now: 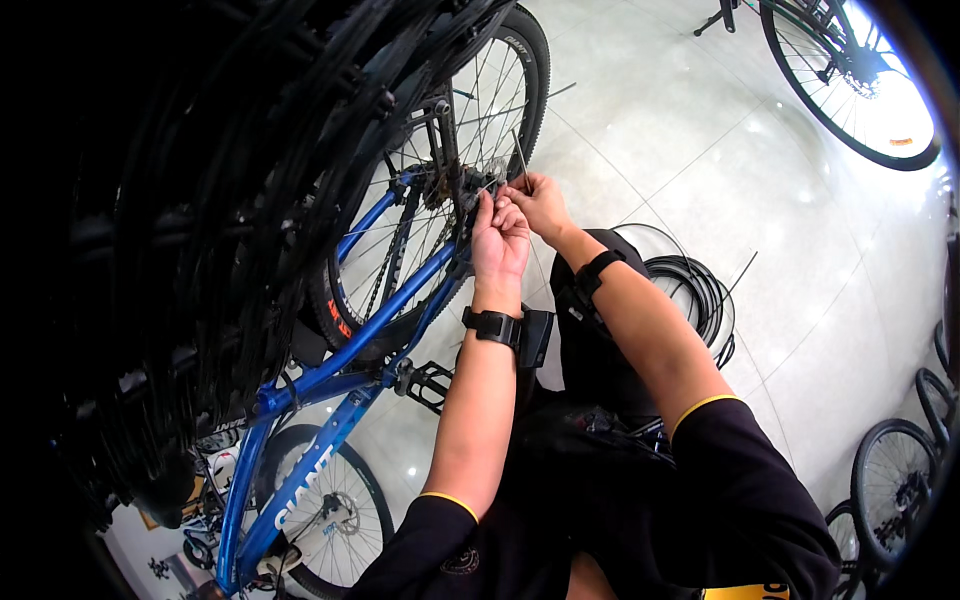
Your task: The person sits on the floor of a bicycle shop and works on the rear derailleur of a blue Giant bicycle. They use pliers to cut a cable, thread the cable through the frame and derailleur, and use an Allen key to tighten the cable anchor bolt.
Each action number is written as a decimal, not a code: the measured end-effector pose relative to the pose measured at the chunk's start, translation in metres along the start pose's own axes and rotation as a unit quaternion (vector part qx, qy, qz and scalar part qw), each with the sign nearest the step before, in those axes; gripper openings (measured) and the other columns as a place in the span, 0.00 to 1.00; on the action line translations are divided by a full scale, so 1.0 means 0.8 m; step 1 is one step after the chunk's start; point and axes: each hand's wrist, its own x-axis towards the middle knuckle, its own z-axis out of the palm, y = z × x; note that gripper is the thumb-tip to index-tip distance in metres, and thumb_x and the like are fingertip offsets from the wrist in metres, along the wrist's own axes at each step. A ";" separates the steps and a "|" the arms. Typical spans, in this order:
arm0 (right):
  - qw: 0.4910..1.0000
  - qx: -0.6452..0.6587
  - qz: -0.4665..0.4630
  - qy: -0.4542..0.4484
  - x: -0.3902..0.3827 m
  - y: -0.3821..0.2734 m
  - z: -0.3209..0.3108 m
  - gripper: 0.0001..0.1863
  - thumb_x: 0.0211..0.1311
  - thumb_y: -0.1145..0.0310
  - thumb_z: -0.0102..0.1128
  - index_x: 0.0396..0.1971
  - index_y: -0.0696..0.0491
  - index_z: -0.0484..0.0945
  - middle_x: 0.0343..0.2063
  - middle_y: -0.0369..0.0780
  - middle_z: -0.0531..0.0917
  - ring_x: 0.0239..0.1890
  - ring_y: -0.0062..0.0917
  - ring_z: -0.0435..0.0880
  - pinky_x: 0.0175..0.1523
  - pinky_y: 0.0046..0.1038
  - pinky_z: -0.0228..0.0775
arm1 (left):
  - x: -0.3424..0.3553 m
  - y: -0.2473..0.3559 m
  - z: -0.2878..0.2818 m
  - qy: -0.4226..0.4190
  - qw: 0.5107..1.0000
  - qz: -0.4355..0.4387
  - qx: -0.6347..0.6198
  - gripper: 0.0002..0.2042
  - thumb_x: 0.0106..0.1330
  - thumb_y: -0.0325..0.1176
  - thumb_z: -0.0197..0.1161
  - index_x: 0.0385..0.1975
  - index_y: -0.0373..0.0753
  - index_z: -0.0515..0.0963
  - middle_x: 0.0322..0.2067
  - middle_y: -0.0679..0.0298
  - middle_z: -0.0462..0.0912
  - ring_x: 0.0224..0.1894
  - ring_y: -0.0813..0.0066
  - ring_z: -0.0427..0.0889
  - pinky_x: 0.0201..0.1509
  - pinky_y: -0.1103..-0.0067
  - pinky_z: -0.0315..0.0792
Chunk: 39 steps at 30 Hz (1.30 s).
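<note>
Rod (521, 155), thin and dark, stands pinched in the right hand (545, 207) beside the rear wheel (540, 95), at the back corner of the bicycle (385, 308); the left hand (502, 245) curls close, probably for steadiness, its grip unclear.

The pale tiled floor (690, 110) bears a black cable coil (714, 300) and, seemingly, a bicycle (838, 72).

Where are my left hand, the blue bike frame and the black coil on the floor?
Left hand (500, 250): head view, on the palm.
Blue bike frame (375, 321): head view, on a tube.
Black coil (714, 298): head view, on its right side.
</note>
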 end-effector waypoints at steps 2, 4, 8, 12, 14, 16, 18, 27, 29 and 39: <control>1.000 -0.010 0.002 -0.004 -0.003 -0.001 0.002 0.06 0.57 0.74 0.64 0.27 0.61 0.80 0.22 0.38 0.83 0.25 0.15 0.77 0.29 0.21 0.70 | -0.002 0.001 -0.002 0.001 1.000 0.006 -0.003 0.15 0.69 0.36 0.58 0.39 0.25 0.69 0.26 0.67 0.68 0.20 0.88 0.62 0.23 0.90 0.60; 1.000 -0.014 0.005 -0.006 -0.002 -0.002 0.001 0.06 0.57 0.74 0.64 0.28 0.61 0.80 0.22 0.38 0.83 0.25 0.15 0.77 0.30 0.21 0.70 | 0.000 0.000 -0.002 0.003 1.000 0.009 -0.006 0.16 0.69 0.36 0.58 0.40 0.25 0.69 0.26 0.67 0.68 0.20 0.88 0.62 0.23 0.91 0.60; 0.999 -0.045 -0.010 -0.015 -0.010 -0.005 -0.001 0.07 0.57 0.73 0.64 0.30 0.62 0.81 0.23 0.39 0.83 0.26 0.17 0.79 0.32 0.23 0.72 | -0.003 -0.002 0.003 0.023 1.000 0.018 -0.010 0.17 0.69 0.35 0.57 0.41 0.22 0.69 0.25 0.66 0.66 0.20 0.86 0.63 0.23 0.90 0.61; 0.997 -0.036 -0.065 -0.025 -0.017 -0.013 -0.013 0.10 0.57 0.71 0.64 0.33 0.62 0.81 0.26 0.42 0.84 0.30 0.18 0.80 0.37 0.24 0.72 | -0.005 -0.006 0.009 0.028 0.999 0.020 -0.009 0.18 0.70 0.36 0.57 0.42 0.21 0.69 0.25 0.65 0.66 0.21 0.86 0.64 0.23 0.90 0.61; 0.995 -0.054 -0.082 0.027 -0.025 -0.034 -0.013 0.11 0.55 0.70 0.65 0.35 0.61 0.81 0.28 0.42 0.84 0.31 0.21 0.81 0.38 0.25 0.72 | -0.005 -0.005 0.007 0.017 1.000 0.018 0.006 0.16 0.70 0.36 0.57 0.40 0.24 0.70 0.25 0.66 0.66 0.21 0.86 0.64 0.23 0.90 0.61; 0.989 -0.096 -0.108 0.036 -0.036 -0.074 -0.009 0.12 0.53 0.70 0.66 0.36 0.60 0.81 0.28 0.41 0.83 0.32 0.24 0.81 0.39 0.26 0.72 | -0.007 -0.002 0.004 0.012 0.999 0.030 0.016 0.14 0.70 0.36 0.57 0.39 0.27 0.71 0.24 0.68 0.67 0.21 0.86 0.64 0.23 0.90 0.62; 0.976 -0.165 -0.142 0.005 -0.043 -0.109 -0.007 0.13 0.50 0.70 0.66 0.37 0.59 0.81 0.28 0.41 0.82 0.32 0.28 0.81 0.39 0.28 0.72 | -0.008 -0.006 0.006 0.012 0.999 0.049 0.020 0.12 0.70 0.37 0.56 0.37 0.30 0.72 0.23 0.69 0.68 0.21 0.86 0.64 0.23 0.90 0.62; 0.930 -0.248 -0.264 -0.063 -0.008 -0.102 -0.009 0.08 0.49 0.72 0.67 0.30 0.57 0.82 0.28 0.44 0.81 0.31 0.39 0.81 0.38 0.32 0.73 | -0.005 -0.006 0.006 0.016 0.998 0.051 0.035 0.11 0.69 0.36 0.58 0.39 0.33 0.72 0.26 0.68 0.70 0.21 0.87 0.63 0.23 0.90 0.62; 0.945 -0.213 -0.226 -0.100 0.007 -0.100 -0.012 0.08 0.49 0.71 0.67 0.30 0.57 0.82 0.26 0.45 0.82 0.29 0.39 0.81 0.37 0.32 0.73 | -0.005 -0.005 0.004 0.021 0.997 0.062 0.039 0.15 0.68 0.37 0.59 0.42 0.30 0.70 0.27 0.67 0.69 0.20 0.87 0.64 0.24 0.90 0.63; 0.992 0.030 0.055 -0.110 0.025 -0.088 -0.040 0.14 0.55 0.66 0.68 0.36 0.59 0.81 0.29 0.36 0.83 0.21 0.17 0.73 0.27 0.21 0.66 | -0.006 -0.002 0.007 0.032 0.999 0.029 0.018 0.19 0.68 0.37 0.59 0.46 0.24 0.69 0.26 0.67 0.66 0.20 0.86 0.64 0.24 0.90 0.63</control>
